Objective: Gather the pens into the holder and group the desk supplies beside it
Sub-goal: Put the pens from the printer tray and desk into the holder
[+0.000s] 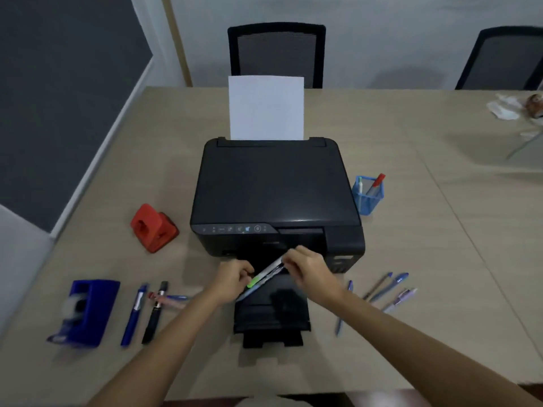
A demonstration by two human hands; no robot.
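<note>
A small bundle of pens (pixel 264 276), one with a green end, is held between both hands above the printer's output tray. My left hand (pixel 232 279) grips its lower end and my right hand (pixel 305 267) grips its upper end. The blue mesh pen holder (pixel 368 198) stands right of the printer with two pens in it. Several loose pens (pixel 382 289) lie on the desk at the right. A blue pen (pixel 133 314), a black marker (pixel 155 312) and a pinkish pen (pixel 170 299) lie at the left. A blue tape dispenser (pixel 86 311) and a red hole punch (pixel 154 227) sit on the left.
A black printer (pixel 276 195) with white paper (pixel 266 108) upright in its feeder fills the desk's middle; its output tray (pixel 271 321) juts toward me. Two black chairs (pixel 276 54) stand behind the desk. Crumpled paper and clutter (pixel 517 110) lie at the far right.
</note>
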